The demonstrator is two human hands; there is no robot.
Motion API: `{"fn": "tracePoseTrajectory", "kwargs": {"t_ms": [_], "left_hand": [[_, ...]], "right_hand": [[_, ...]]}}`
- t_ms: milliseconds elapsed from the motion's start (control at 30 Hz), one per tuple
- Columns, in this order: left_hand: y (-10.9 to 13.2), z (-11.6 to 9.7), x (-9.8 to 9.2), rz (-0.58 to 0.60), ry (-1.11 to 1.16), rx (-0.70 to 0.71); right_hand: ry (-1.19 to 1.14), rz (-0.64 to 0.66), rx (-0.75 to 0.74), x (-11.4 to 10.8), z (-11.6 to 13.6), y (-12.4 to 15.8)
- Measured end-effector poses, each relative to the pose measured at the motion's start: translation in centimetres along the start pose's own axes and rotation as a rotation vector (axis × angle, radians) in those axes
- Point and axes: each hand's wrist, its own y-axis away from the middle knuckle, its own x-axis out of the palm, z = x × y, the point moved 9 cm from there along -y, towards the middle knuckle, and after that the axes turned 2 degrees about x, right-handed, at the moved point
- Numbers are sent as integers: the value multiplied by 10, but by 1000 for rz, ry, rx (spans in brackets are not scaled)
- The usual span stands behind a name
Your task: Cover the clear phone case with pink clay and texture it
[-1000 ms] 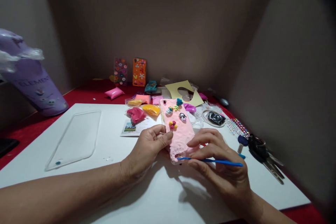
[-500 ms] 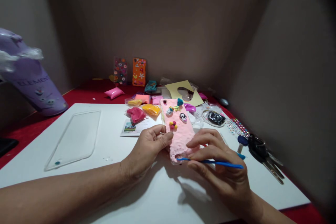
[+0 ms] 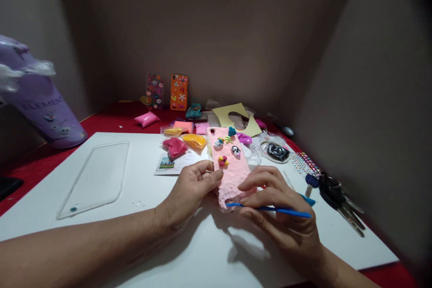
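A phone case (image 3: 232, 175) coated in lumpy pink clay is tilted up above the white board. Small clay figures, among them a red and yellow flower (image 3: 223, 161), decorate its upper half. My left hand (image 3: 194, 184) is closed on the case's left edge, thumb on the front. Between the thumb and fingers of my right hand (image 3: 280, 207) is a thin blue modelling tool (image 3: 286, 211). The tool's tip touches the case's bottom edge, where a gap shows in the clay. Part of the case's right side is hidden behind my right fingers.
A clear phone case (image 3: 96, 177) lies on the white board (image 3: 40, 207) at left. Behind my hands are clay packets (image 3: 194, 141) and a yellow card (image 3: 221, 117). Keys (image 3: 344, 209) and rhinestones (image 3: 303, 162) lie at right. Two decorated cases, one orange (image 3: 179, 92), lean on the wall.
My right hand and the blue tool have shifted very slightly left along the case's bottom edge. My left hand keeps its hold, and the case has barely moved.
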Motion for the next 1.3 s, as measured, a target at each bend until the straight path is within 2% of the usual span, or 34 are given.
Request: {"fn": "tracePoseTrajectory", "kwargs": {"t_ms": [867,1300], "left_hand": [[0,-2,0,6,-26,15],[0,1,0,-1,-10,-17]], "right_hand": [[39,-41,-13,-5,1,-1],[4,14,-1,1,-1,0]]}}
